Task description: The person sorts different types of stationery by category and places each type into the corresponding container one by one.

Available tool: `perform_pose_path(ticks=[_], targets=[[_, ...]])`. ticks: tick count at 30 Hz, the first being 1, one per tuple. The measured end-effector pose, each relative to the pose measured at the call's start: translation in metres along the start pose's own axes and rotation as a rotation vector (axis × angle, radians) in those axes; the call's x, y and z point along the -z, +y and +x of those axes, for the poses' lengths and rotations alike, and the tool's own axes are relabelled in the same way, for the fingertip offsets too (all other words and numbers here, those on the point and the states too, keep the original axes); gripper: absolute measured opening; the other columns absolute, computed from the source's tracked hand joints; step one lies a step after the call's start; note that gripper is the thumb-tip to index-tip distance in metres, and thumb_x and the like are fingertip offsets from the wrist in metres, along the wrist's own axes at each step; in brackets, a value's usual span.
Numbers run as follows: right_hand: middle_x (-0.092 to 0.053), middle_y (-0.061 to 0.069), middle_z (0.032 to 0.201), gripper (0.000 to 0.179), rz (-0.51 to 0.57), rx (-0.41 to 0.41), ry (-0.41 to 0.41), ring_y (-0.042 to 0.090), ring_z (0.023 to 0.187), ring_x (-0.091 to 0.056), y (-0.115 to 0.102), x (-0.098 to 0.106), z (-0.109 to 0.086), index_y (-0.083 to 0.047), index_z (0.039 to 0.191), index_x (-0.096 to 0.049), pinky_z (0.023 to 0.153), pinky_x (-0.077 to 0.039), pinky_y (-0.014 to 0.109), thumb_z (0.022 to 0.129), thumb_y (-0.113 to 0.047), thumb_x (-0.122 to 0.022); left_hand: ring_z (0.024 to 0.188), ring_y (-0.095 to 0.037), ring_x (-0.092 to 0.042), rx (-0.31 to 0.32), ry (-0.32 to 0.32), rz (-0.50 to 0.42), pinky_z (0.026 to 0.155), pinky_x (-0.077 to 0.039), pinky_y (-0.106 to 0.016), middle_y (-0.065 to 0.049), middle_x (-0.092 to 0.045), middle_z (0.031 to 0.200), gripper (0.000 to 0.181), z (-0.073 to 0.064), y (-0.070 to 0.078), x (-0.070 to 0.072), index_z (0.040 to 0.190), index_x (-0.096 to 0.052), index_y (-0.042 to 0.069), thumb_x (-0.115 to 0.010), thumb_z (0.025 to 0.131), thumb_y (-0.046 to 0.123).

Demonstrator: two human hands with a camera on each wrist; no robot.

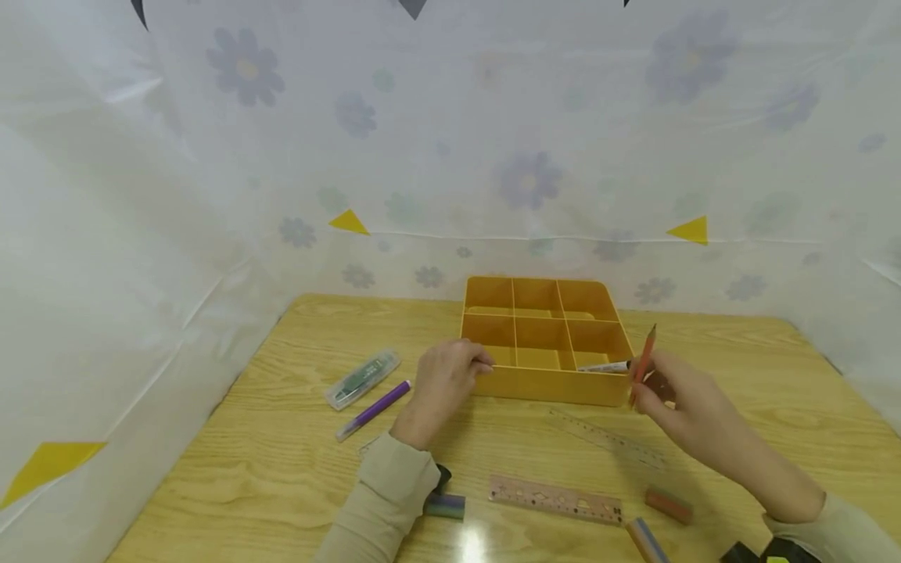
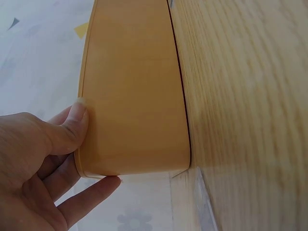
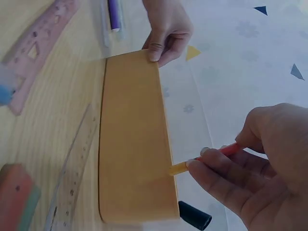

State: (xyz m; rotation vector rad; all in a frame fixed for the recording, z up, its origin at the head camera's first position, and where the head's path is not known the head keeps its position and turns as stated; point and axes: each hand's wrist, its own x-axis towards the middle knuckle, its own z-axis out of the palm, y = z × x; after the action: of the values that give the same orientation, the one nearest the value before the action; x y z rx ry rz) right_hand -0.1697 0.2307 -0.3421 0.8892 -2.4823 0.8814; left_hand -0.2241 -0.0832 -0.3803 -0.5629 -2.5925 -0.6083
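Observation:
A yellow storage box (image 1: 556, 385) with several compartments stands on the wooden table. My left hand (image 1: 450, 375) grips its front left corner, the thumb on the front wall and fingers around the rim, as the left wrist view shows. With my right hand (image 1: 679, 399) I pinch a red pencil (image 1: 644, 356) beside the box's front right corner, its sharpened tip upward in the head view. In the right wrist view the pencil's yellowish end (image 3: 179, 168) overlaps the box rim. A white marker (image 1: 601, 367) lies in the front right compartment, its black cap (image 3: 195, 215) sticking out past the rim.
Left of the box lie a clear case with green contents (image 1: 362, 381) and a purple marker (image 1: 373, 410). In front are a transparent ruler (image 1: 607, 438), a pink ruler (image 1: 556, 499), a reddish block (image 1: 668, 506), a striped block (image 1: 646, 539) and a blue-green block (image 1: 445, 506).

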Motion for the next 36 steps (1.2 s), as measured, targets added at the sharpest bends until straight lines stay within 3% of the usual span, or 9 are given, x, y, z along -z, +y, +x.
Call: perform_pose_path(ticks=[6,12,19,30,36], targets=[[-0.069,0.005,0.090,0.012,0.078,-0.144,0.024,0.000,0.079,-0.067,-0.001,0.000,0.016,-0.008,0.104,-0.058,0.069,-0.056,0.016,0.096,0.001,-0.060,0.074,-0.012,-0.070,-0.008,0.010,-0.009,0.066,-0.057,-0.026,0.006,-0.076,0.084,0.011,-0.001,-0.001,-0.001,0.086,-0.080,0.020,-0.071,0.090,0.026],[-0.071,0.010,0.095,0.006,0.098,-0.246,0.017,0.001,0.081,-0.070,0.001,-0.006,0.032,-0.008,0.106,-0.060,0.067,-0.057,0.019,0.100,-0.009,-0.058,0.074,-0.012,-0.071,-0.010,0.017,-0.013,0.066,-0.057,-0.025,0.006,-0.076,0.084,0.011,-0.002,-0.001,-0.001,0.086,-0.080,0.019,-0.071,0.090,0.025],[-0.071,0.012,0.092,0.003,0.121,-0.240,0.012,0.006,0.078,-0.070,0.009,-0.016,0.037,-0.003,0.101,-0.060,0.064,-0.058,0.021,0.097,-0.004,-0.060,0.073,-0.011,-0.071,-0.026,0.015,-0.003,0.066,-0.057,-0.023,0.005,-0.076,0.085,0.011,-0.001,0.000,-0.002,0.087,-0.079,0.019,-0.071,0.090,0.025],[-0.070,0.011,0.093,0.004,0.099,-0.251,-0.019,0.000,0.076,-0.064,0.022,-0.021,0.033,-0.004,0.101,-0.059,0.054,-0.049,0.023,0.098,-0.005,-0.061,0.072,-0.010,-0.071,-0.027,0.022,-0.005,0.064,-0.056,-0.021,0.005,-0.076,0.084,0.011,0.000,-0.002,-0.003,0.086,-0.079,0.019,-0.071,0.090,0.026],[-0.066,0.011,0.099,0.007,0.085,-0.268,-0.026,0.008,0.083,-0.069,0.024,-0.016,0.028,-0.005,0.104,-0.059,0.062,-0.054,0.022,0.099,-0.008,-0.061,0.071,-0.011,-0.070,-0.025,0.022,-0.004,0.064,-0.056,-0.022,0.005,-0.076,0.084,0.011,0.000,0.000,-0.002,0.086,-0.079,0.019,-0.071,0.090,0.025]])
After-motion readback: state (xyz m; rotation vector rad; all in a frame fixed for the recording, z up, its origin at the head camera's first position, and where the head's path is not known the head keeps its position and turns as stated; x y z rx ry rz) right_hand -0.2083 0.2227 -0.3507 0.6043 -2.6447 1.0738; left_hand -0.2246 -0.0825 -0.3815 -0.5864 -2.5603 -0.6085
